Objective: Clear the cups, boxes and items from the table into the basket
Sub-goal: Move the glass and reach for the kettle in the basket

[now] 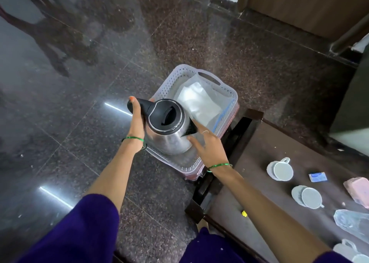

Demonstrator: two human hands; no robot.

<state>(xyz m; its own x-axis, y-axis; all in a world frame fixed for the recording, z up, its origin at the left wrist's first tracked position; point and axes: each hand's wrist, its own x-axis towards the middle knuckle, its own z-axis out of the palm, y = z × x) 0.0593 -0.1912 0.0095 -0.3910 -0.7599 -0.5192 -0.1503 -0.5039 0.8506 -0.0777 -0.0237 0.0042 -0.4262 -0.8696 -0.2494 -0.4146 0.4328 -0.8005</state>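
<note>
One kettle, one basket, three cups.

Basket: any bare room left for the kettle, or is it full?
The near half of the basket is free, under the kettle held by the left hand and steadied by the right hand. The far half is crowded: a clear bag of white items fills it.

kettle covers near part of basket floor | left hand fingers wrapped behind kettle handle, unseen | bottle cut by right edge | pink box cut by right edge | cup at bottom right corner partly out of frame | blue packet print too small to read
</note>
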